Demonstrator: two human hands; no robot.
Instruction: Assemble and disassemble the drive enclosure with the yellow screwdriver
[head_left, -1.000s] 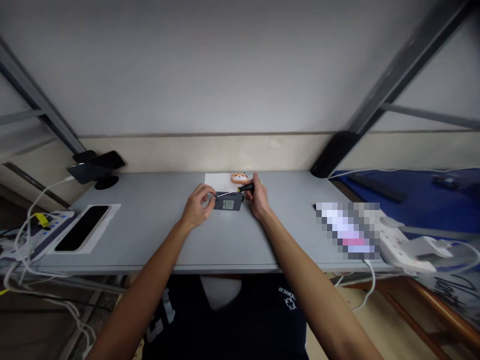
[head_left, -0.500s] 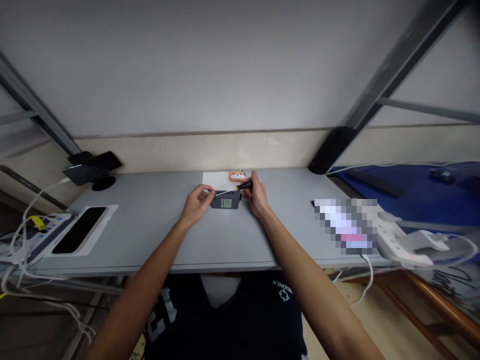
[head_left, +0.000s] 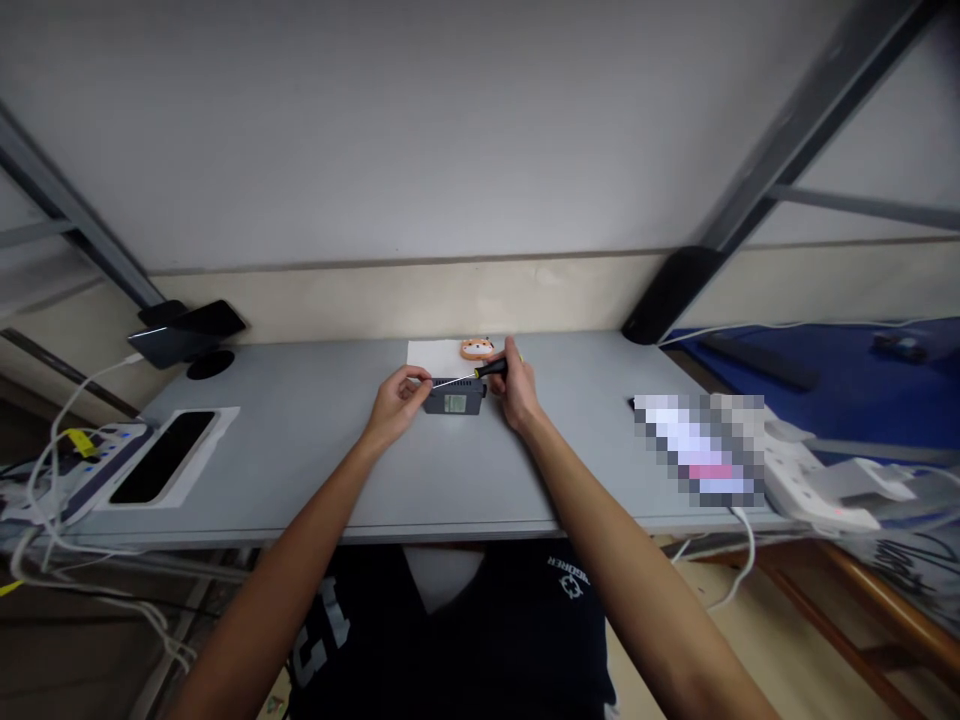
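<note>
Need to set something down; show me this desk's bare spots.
Bare: grey desktop between black phone and left hand, and between right forearm and pixelated device. Crowded: around dark grey vented box and black-handled screwdriver; right end, by white power strip.

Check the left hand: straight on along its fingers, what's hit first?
Probably the screwdriver shaft, whose tip end is at the fingertips of the left hand. The dark grey box is right there too; depth is unclear, so it could come first.

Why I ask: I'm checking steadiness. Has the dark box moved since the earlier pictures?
No, not visibly in any direction: judged against the orange animal-faced item beyond it, the dark box sits in the same place.
</note>
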